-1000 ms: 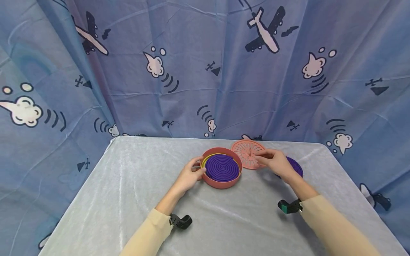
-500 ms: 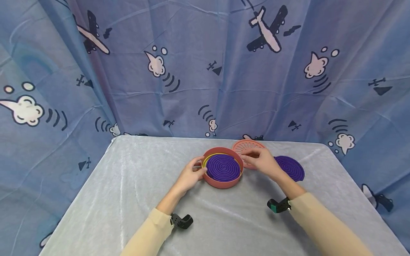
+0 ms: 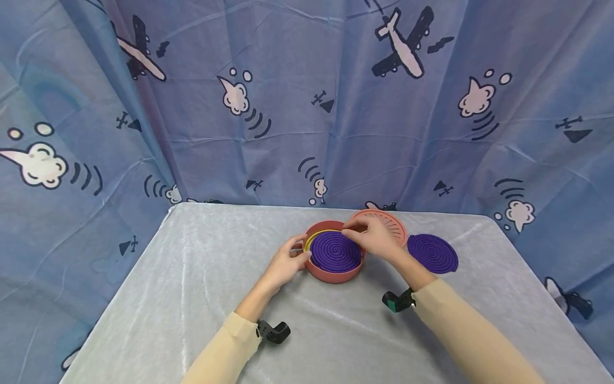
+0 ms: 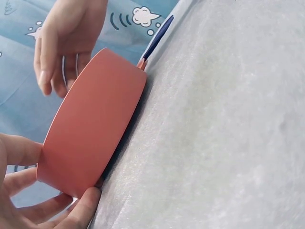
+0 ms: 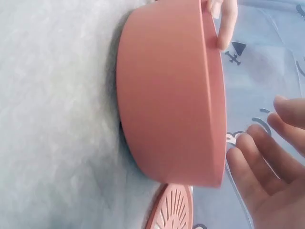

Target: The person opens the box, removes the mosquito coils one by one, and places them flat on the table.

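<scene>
A round coral-pink box (image 3: pixel 334 277) holds a purple mosquito coil (image 3: pixel 336 252), with a yellow edge showing at its left. My left hand (image 3: pixel 283 266) grips the left side of the box, thumb at the rim and fingers along the outer wall. In the left wrist view, the fingertips (image 4: pixel 87 202) reach the foot of the wall. My right hand (image 3: pixel 376 238) hovers over the right rim, fingers loosely bent. The right wrist view shows that hand (image 5: pixel 269 171) holding nothing, beside the rim.
A slotted pink lid (image 3: pixel 395 226) lies behind the right hand, partly covered by it. A second purple mosquito coil (image 3: pixel 433 253) lies flat further right. The white-covered table (image 3: pixel 230 229) ends at a blue patterned curtain (image 3: pixel 268 106).
My right hand has moved left from over the slotted lid to the right rim of the box, uncovering the second coil. The left hand keeps its grip on the box.
</scene>
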The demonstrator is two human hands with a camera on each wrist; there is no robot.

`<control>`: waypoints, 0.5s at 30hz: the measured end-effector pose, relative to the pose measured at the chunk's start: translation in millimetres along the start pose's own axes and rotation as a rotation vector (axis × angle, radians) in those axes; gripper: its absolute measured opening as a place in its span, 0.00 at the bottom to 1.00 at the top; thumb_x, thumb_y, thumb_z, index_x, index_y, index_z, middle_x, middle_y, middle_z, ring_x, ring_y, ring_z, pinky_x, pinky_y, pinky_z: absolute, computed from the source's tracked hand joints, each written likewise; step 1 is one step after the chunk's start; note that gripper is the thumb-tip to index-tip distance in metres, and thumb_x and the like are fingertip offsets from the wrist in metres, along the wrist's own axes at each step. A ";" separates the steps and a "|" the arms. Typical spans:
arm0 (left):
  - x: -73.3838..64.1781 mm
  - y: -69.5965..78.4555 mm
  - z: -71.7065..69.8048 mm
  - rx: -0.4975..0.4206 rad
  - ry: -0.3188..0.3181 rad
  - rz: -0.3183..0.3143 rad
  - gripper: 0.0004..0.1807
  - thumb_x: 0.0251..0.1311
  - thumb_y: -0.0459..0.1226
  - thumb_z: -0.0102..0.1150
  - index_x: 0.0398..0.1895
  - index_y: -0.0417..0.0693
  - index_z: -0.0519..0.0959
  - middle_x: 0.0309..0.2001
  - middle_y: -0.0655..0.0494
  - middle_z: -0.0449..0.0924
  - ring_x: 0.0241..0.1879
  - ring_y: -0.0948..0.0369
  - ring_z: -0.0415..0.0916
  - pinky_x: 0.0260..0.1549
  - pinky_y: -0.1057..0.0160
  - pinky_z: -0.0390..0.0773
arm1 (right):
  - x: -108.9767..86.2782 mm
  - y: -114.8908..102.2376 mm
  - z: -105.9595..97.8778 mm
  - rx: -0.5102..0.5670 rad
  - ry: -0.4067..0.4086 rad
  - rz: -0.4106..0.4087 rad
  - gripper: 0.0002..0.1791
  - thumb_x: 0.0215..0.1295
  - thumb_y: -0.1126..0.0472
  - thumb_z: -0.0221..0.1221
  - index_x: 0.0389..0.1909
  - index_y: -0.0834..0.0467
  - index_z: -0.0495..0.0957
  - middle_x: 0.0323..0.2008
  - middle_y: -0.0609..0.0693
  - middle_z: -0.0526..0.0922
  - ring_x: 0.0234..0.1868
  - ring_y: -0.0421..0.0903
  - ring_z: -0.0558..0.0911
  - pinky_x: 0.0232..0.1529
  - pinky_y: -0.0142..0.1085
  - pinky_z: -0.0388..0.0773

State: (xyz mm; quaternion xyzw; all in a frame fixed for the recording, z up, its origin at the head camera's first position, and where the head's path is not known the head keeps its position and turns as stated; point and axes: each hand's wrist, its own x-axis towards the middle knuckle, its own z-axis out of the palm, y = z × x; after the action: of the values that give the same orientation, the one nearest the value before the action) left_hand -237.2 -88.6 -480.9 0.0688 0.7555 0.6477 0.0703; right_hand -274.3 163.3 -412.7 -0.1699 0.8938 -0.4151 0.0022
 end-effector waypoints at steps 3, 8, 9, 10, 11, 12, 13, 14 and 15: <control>0.3 -0.1 -0.1 0.001 -0.001 -0.003 0.28 0.71 0.36 0.59 0.73 0.46 0.69 0.64 0.38 0.70 0.59 0.47 0.75 0.47 0.56 0.85 | 4.7 -0.2 5.3 -0.027 -0.018 -0.006 0.14 0.70 0.57 0.65 0.50 0.62 0.85 0.44 0.53 0.86 0.48 0.51 0.83 0.51 0.48 0.83; 1.6 -1.9 -0.1 0.002 -0.006 -0.006 0.28 0.71 0.37 0.60 0.73 0.46 0.69 0.64 0.38 0.70 0.60 0.46 0.75 0.48 0.54 0.85 | 13.7 3.5 14.4 -0.061 -0.044 -0.007 0.17 0.71 0.55 0.64 0.53 0.62 0.84 0.47 0.55 0.85 0.50 0.53 0.82 0.55 0.51 0.80; 1.7 -1.9 -0.2 0.003 -0.006 -0.005 0.28 0.71 0.37 0.60 0.73 0.46 0.69 0.65 0.38 0.70 0.60 0.46 0.75 0.48 0.54 0.85 | 15.5 3.9 16.3 -0.072 -0.047 -0.004 0.17 0.71 0.55 0.64 0.53 0.62 0.84 0.47 0.55 0.85 0.51 0.53 0.82 0.55 0.51 0.80; 2.1 -2.2 -0.2 0.004 -0.006 -0.007 0.28 0.71 0.37 0.59 0.73 0.46 0.69 0.65 0.38 0.70 0.60 0.46 0.75 0.49 0.54 0.85 | 17.3 4.5 18.4 -0.083 -0.048 -0.006 0.17 0.71 0.54 0.64 0.53 0.62 0.84 0.48 0.55 0.85 0.51 0.53 0.82 0.55 0.51 0.80; 1.9 -2.1 -0.4 0.005 -0.005 -0.007 0.28 0.72 0.37 0.59 0.73 0.47 0.69 0.65 0.38 0.70 0.60 0.46 0.75 0.49 0.54 0.85 | 19.2 5.4 20.7 -0.094 -0.051 -0.011 0.18 0.71 0.54 0.63 0.53 0.62 0.84 0.48 0.55 0.85 0.51 0.53 0.81 0.55 0.51 0.80; 1.7 -1.8 -0.5 0.008 -0.004 -0.009 0.28 0.72 0.37 0.59 0.73 0.47 0.69 0.65 0.39 0.70 0.60 0.46 0.75 0.48 0.54 0.85 | 20.7 6.2 22.9 -0.109 -0.053 -0.015 0.18 0.71 0.54 0.63 0.54 0.62 0.83 0.48 0.56 0.85 0.51 0.53 0.81 0.55 0.51 0.80; 1.4 -1.6 -0.6 0.009 -0.004 -0.011 0.28 0.72 0.38 0.59 0.73 0.48 0.69 0.65 0.39 0.70 0.60 0.47 0.75 0.48 0.55 0.85 | 22.0 6.5 24.9 -0.121 -0.054 -0.017 0.18 0.71 0.54 0.63 0.54 0.62 0.83 0.48 0.56 0.85 0.51 0.53 0.81 0.55 0.52 0.79; 1.2 -1.6 -0.7 0.012 -0.005 -0.010 0.27 0.72 0.38 0.59 0.73 0.48 0.69 0.65 0.39 0.70 0.60 0.47 0.75 0.48 0.56 0.85 | 23.3 6.6 26.9 -0.133 -0.056 -0.022 0.18 0.72 0.54 0.63 0.54 0.63 0.83 0.48 0.56 0.85 0.51 0.54 0.82 0.55 0.52 0.79; 0.9 -1.5 -0.8 0.013 -0.006 -0.010 0.27 0.72 0.38 0.59 0.73 0.48 0.69 0.65 0.39 0.70 0.60 0.47 0.75 0.48 0.56 0.85 | 24.3 6.6 28.8 -0.141 -0.058 -0.022 0.19 0.71 0.54 0.63 0.54 0.63 0.83 0.48 0.56 0.85 0.51 0.54 0.82 0.56 0.52 0.79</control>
State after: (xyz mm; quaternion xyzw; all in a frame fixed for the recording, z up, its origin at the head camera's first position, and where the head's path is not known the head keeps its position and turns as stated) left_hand -238.3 -89.4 -482.3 0.0674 0.7600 0.6420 0.0756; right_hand -295.0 138.5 -433.2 -0.1914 0.9185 -0.3459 0.0115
